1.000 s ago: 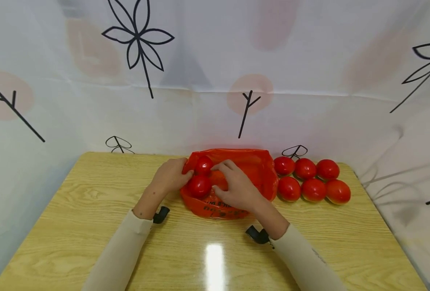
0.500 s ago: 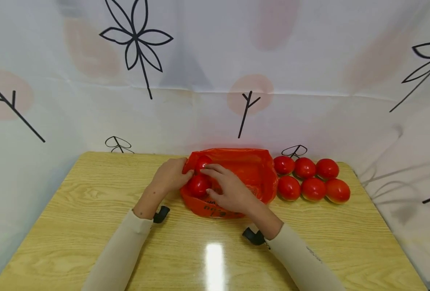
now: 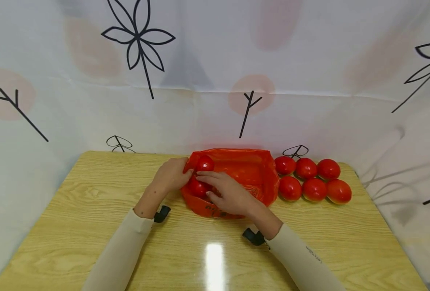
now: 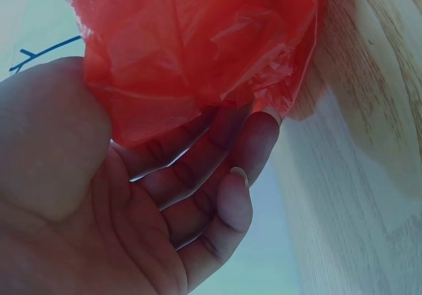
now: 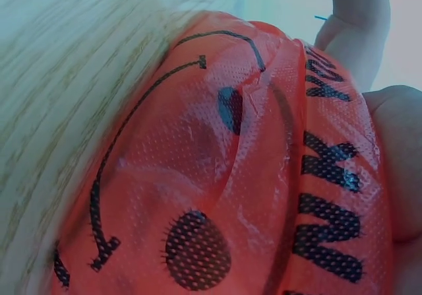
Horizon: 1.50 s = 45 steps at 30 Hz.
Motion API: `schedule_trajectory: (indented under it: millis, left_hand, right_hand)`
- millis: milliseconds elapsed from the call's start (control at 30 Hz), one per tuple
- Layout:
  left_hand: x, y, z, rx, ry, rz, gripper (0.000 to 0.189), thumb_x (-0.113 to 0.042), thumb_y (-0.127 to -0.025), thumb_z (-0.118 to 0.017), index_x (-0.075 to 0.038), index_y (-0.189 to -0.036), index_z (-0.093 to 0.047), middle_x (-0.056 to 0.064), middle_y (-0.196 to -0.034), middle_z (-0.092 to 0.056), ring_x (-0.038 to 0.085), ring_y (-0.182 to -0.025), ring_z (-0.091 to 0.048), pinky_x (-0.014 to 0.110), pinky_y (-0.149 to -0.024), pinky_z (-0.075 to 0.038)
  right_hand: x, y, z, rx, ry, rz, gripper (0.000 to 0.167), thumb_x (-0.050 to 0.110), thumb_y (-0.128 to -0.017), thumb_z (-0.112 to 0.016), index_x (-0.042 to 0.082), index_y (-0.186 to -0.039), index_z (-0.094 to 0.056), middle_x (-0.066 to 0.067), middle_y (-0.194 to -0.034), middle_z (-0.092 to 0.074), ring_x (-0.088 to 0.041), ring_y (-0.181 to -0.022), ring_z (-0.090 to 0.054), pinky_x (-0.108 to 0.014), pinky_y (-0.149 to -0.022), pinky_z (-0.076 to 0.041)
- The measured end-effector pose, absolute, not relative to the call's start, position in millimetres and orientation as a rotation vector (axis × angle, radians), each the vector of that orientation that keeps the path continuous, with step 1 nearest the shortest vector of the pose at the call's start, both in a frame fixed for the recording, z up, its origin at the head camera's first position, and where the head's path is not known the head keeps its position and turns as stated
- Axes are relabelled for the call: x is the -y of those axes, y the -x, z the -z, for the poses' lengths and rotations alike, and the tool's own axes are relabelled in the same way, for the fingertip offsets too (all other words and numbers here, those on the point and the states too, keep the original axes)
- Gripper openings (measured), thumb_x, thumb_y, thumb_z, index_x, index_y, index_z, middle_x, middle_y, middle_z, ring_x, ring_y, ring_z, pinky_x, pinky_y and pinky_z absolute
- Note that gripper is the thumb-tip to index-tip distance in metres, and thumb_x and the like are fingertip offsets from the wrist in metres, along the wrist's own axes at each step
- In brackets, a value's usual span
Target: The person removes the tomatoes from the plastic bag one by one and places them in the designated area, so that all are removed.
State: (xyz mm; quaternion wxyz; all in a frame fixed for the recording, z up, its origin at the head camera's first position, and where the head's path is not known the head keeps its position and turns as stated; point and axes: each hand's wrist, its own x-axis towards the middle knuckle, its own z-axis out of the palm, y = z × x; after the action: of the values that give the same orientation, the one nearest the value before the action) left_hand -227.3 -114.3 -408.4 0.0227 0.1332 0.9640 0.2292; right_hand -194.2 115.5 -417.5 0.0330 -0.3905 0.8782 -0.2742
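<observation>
A red plastic bag [image 3: 237, 166] lies with its mouth spread wide at the back of the table. Two tomatoes are inside its left end: a far tomato [image 3: 205, 163] and a near tomato [image 3: 197, 188]. My left hand [image 3: 171, 176] holds the bag's left rim, thumb inside and fingers outside. In the left wrist view the bag's crumpled side [image 4: 198, 57] lies between the thumb and those fingers. My right hand [image 3: 229, 193] reaches over the bag and grips the near tomato, fingers across its top and thumb at its near right side, partly covering it.
Beside the bag's right end, several tomatoes [image 3: 314, 189] stand in two rows. The wooden table [image 3: 186, 254] meets a patterned white cloth [image 3: 207, 121] at the back. Black print, a smiling face and lettering, marks the bag's near side [image 5: 198, 143].
My right hand has moved left from beside the tomatoes onto the near one, its fingers now across it. The left hand keeps its hold on the bag's rim.
</observation>
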Motion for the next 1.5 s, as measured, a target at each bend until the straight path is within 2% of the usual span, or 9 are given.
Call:
schedule_trajectory:
  millis: [267,567,867,1100,1500]
  left_hand:
    - [113.9,227.8,408.0,-2.975,-0.404,-0.713,0.022,-0.019,-0.103,-0.065,-0.003,-0.116,-0.069,0.007,-0.089,-0.070,0.023,-0.076,-0.062,0.036,-0.071,-0.059]
    - [114.1,225.9,406.9,-2.969,-0.406,-0.744,0.021,-0.019,-0.102,-0.065,-0.003,-0.115,-0.069,0.005,-0.085,-0.068,0.022,-0.074,-0.061,0.034,-0.069,-0.057]
    - [115.4,226.3,408.7,-2.988,-0.406,-0.737,0.021,-0.020,-0.102,-0.065,-0.003,-0.114,-0.069,0.006,-0.085,-0.067,0.023,-0.074,-0.060,0.036,-0.069,-0.056]
    - [116.7,227.0,408.4,-2.991,-0.394,-0.744,0.020,-0.020,-0.103,-0.063,-0.004,-0.112,-0.069,0.007,-0.083,-0.064,0.024,-0.073,-0.058,0.035,-0.065,-0.050]
    - [117.2,226.5,408.6,-2.989,-0.389,-0.738,0.020,-0.021,-0.103,-0.063,-0.004,-0.111,-0.068,0.006,-0.082,-0.063,0.024,-0.074,-0.058,0.034,-0.063,-0.048]
  right_hand:
    - [-117.8,194.6,417.1,-2.701,1.140,0.821,0.057,0.021,-0.092,-0.083,0.015,-0.144,-0.059,0.000,-0.145,-0.062,-0.020,-0.136,-0.055,-0.043,-0.114,-0.048]
    - [-117.2,195.4,418.8,-2.714,1.088,0.853,0.063,0.014,-0.082,-0.091,0.015,-0.137,-0.060,0.002,-0.133,-0.066,-0.018,-0.125,-0.061,-0.042,-0.109,-0.052]
    - [-121.7,195.3,415.5,-2.751,1.107,0.820,0.062,0.015,-0.084,-0.090,0.012,-0.138,-0.059,-0.002,-0.139,-0.063,-0.023,-0.129,-0.060,-0.045,-0.110,-0.051]
    - [-129.6,192.0,406.6,-2.821,1.086,0.832,0.062,0.016,-0.084,-0.089,0.014,-0.139,-0.060,-0.001,-0.142,-0.062,-0.022,-0.131,-0.059,-0.043,-0.110,-0.051]
    - [-145.9,182.3,403.8,-2.918,1.071,0.954,0.061,0.018,-0.085,-0.089,0.012,-0.139,-0.060,0.000,-0.145,-0.059,-0.024,-0.135,-0.056,-0.046,-0.113,-0.049]
